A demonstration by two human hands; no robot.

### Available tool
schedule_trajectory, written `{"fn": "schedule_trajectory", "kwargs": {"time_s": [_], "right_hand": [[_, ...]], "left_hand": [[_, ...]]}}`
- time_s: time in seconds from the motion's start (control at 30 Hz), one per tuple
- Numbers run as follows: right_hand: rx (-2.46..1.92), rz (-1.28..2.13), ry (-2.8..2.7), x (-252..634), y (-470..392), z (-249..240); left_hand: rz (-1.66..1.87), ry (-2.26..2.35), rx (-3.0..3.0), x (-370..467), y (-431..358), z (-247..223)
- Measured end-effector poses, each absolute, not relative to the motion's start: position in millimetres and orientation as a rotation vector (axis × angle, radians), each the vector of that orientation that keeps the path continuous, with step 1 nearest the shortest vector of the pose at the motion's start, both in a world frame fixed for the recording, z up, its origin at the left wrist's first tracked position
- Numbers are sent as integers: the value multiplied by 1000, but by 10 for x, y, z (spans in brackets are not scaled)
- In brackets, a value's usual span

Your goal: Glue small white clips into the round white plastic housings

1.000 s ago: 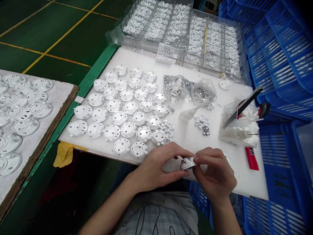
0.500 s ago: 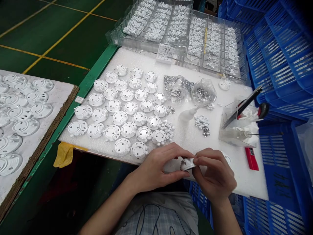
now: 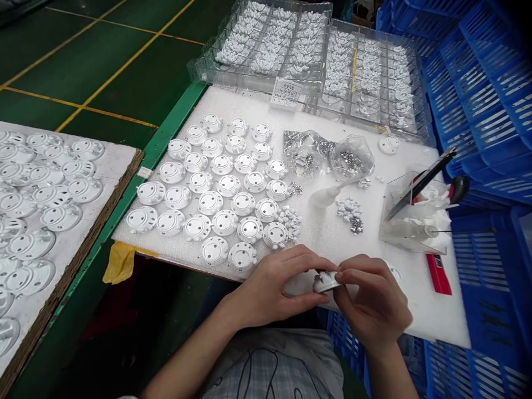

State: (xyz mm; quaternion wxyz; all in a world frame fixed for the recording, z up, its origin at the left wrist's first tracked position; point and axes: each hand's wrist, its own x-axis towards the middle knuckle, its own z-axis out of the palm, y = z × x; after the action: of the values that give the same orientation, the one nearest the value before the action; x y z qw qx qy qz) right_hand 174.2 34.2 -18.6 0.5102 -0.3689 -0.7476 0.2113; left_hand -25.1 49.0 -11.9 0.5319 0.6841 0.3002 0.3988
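Note:
Between my two hands, over the front edge of the white foam sheet (image 3: 399, 310), is a small round white part (image 3: 325, 281), tilted on its side. My left hand (image 3: 286, 285) pinches its left side between thumb and fingers. The thumb and fingertips of my right hand (image 3: 372, 296) are closed on its right side and hide much of it. Several round white discs with dark holes (image 3: 225, 221) lie in rows to the left. Close by are a pile of small white pieces (image 3: 290, 221), more small white pieces (image 3: 348, 208) and small shiny metal pieces (image 3: 356, 224).
A white squeeze bottle (image 3: 324, 198) stands mid-sheet near clear bags (image 3: 352, 158) of metal pieces. At right are a clear box (image 3: 409, 242) of tools and a red object (image 3: 438, 274). Compartment trays (image 3: 332, 105) line the back; blue crates (image 3: 469, 94) flank the right side.
The whole view has shifted a little, so everything sits slightly further right. Both hands keep hold of the round white part, with little change in their grip.

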Motion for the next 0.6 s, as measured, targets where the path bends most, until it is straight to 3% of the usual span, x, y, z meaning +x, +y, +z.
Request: {"fn": "schedule_trajectory", "kwargs": {"time_s": [0.6], "right_hand": [[-903, 530, -1770, 1741, 339, -183]], "left_hand": [[1018, 683, 1595, -238, 484, -143]]}}
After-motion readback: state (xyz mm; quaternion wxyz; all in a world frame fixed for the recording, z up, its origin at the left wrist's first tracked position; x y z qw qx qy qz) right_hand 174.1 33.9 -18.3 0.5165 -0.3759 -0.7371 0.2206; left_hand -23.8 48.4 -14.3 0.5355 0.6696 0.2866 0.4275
